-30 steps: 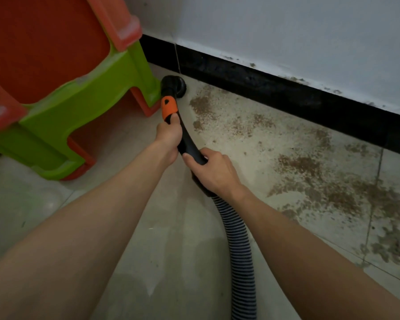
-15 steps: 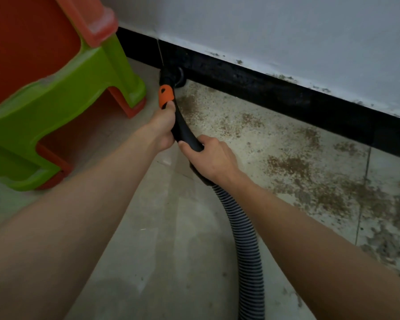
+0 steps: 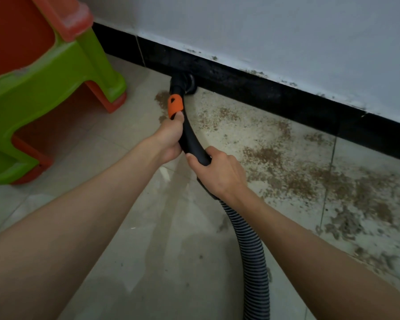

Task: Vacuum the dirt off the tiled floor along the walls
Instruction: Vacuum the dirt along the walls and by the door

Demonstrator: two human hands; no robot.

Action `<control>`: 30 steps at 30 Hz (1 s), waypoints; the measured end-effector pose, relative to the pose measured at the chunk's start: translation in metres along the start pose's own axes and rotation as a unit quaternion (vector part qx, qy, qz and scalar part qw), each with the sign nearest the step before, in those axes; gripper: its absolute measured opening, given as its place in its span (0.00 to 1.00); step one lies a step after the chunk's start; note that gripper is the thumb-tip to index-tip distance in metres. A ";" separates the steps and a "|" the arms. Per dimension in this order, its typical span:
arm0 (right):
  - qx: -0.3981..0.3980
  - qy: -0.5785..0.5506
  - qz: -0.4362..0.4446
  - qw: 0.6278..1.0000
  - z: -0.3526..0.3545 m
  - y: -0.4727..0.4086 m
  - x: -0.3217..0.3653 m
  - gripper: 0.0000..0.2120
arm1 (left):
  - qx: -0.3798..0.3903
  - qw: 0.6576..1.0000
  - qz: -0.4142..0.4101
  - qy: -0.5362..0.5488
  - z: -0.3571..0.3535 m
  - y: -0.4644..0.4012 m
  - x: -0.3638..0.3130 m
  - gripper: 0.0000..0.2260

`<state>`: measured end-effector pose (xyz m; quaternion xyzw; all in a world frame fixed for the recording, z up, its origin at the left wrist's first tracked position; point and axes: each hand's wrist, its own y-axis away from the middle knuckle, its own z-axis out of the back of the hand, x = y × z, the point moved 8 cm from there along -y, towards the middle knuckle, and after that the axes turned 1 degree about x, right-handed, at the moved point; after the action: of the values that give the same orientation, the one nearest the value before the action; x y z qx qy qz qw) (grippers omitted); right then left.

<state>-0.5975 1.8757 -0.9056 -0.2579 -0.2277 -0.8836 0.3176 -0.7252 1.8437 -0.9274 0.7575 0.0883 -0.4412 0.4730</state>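
- The tiled floor (image 3: pixel 116 144) fills most of the view, pale and smooth, with grout lines crossing it.
- The wall (image 3: pixel 286 31) runs along the top and slants down to the right; it is painted light, with flecks of grime along its lower edge.
- A black skirting strip (image 3: pixel 275 98) lines the foot of the wall and meets the floor.
- A plastic stool (image 3: pixel 51 72) in green over orange stands at the upper left, its nearest foot on the floor just left of the vacuum's head.
- The dirt (image 3: pixel 298 181), brown and crumbly with grey fluff mixed in, lies spread over the floor on the right, from beside the nozzle out to the right edge, thickest at mid right.
- The ribbed hose (image 3: pixel 254 255) curves from the bottom edge up to the right hand.
- The curved black handle tube (image 3: pixel 189 139) rises from the hose toward the wall and carries an orange collar (image 3: pixel 175 106) near its upper end.
- The right hand (image 3: pixel 219 174) grips the lower end of the handle tube, fingers wrapped around it.
- The left hand (image 3: pixel 170 139) grips the tube higher up, just below the orange collar, thumb touching the collar's lower edge.
- The round nozzle (image 3: pixel 183 83) sits on the floor, pressed against the skirting strip, with a small patch of dirt just to its left.
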 end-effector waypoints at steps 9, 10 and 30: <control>-0.012 0.018 -0.027 0.999 0.026 0.037 -0.036 0.19 | 0.015 0.999 0.012 -0.029 -0.043 0.036 0.028 0.21; -0.014 0.020 -0.034 0.999 0.029 0.043 -0.041 0.19 | 0.024 0.999 0.015 -0.037 -0.048 0.040 0.032 0.21; -0.080 -0.046 -0.097 0.991 0.043 0.098 -0.065 0.19 | 0.051 0.990 -0.032 -0.131 -0.088 0.072 0.056 0.21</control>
<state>-0.4742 1.8610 -0.8889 -0.2992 -0.1946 -0.9128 0.1983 -0.6006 1.8591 -0.9085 0.7132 0.0272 -0.5552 0.4270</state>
